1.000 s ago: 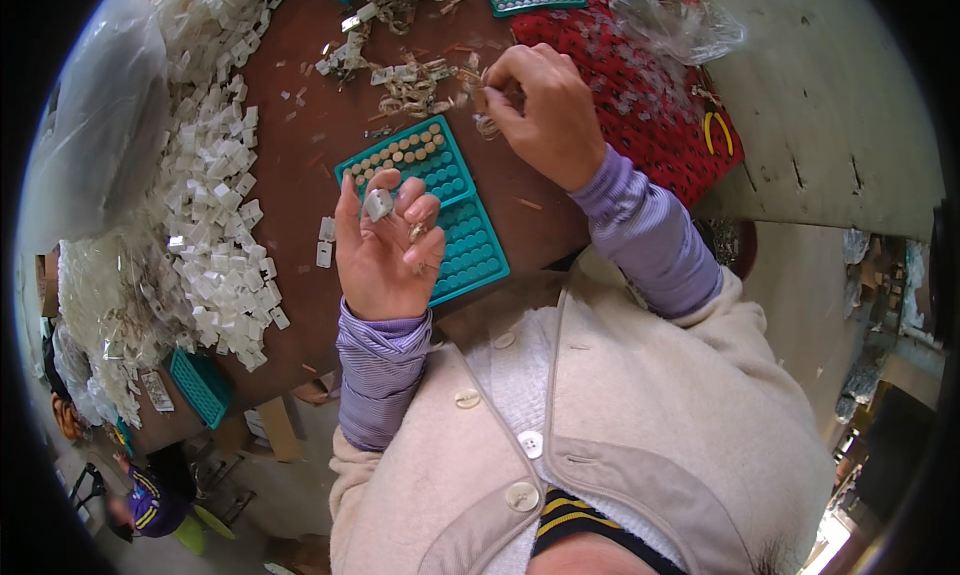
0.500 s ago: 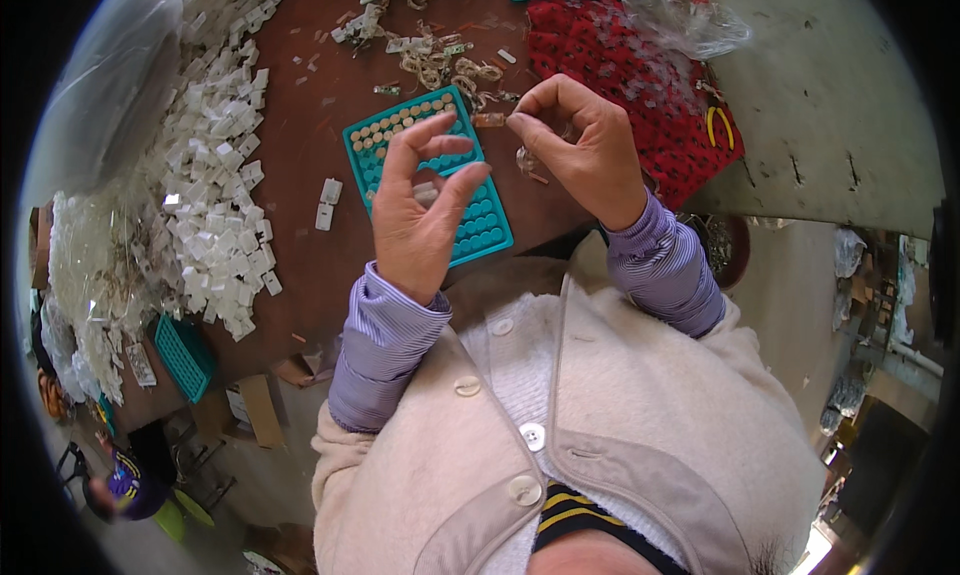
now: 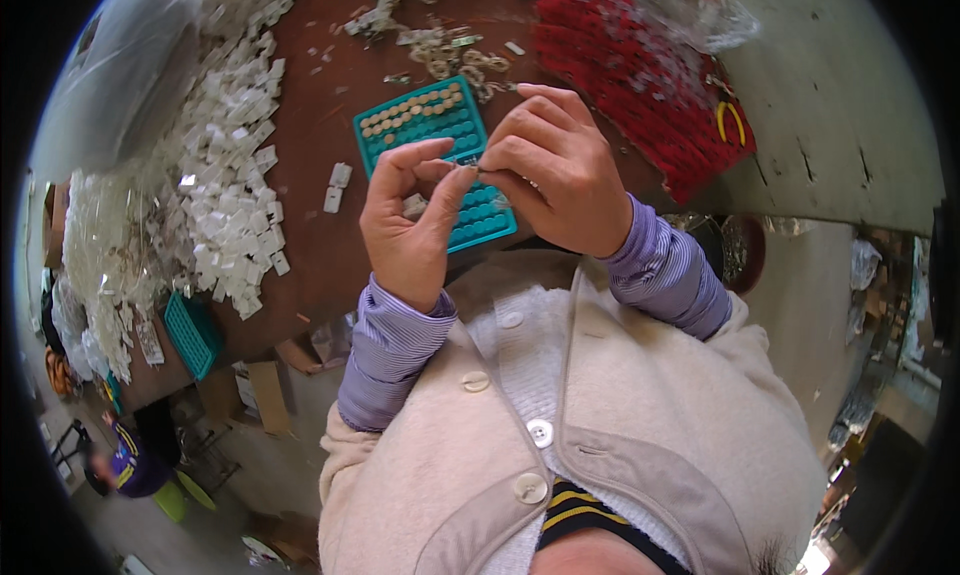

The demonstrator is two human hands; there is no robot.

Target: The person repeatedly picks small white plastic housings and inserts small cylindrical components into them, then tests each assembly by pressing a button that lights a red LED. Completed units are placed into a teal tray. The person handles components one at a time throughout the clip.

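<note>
Over the teal tray (image 3: 478, 237) my two hands meet fingertip to fingertip. My left hand (image 3: 412, 230) is closed in a pinch, thumb toward forefinger. A small whitish piece (image 3: 414, 206) shows in the gap behind its thumb. My right hand (image 3: 562, 175) comes in from the right, its fingers bent and pinched together. A tiny dark, metallic-looking part (image 3: 468, 161) sits between the fingertips of both hands; its kind is too small to make out. Rows of round tan pieces (image 3: 410, 111) fill the tray's far end, and its nearer round cavities show teal.
A large heap of white plastic housings (image 3: 232, 210) covers the table's left side. Two white housings (image 3: 336, 187) lie by the tray. Beyond are bundled beige wires (image 3: 455, 55). At right lie a red cloth (image 3: 640, 105) and yellow-handled pliers (image 3: 730, 123). A person (image 3: 135, 465) is at lower left.
My right hand has moved left and toward me to meet the left hand. The left hand's fingers have drawn together into a pinch. The view has shifted slightly.
</note>
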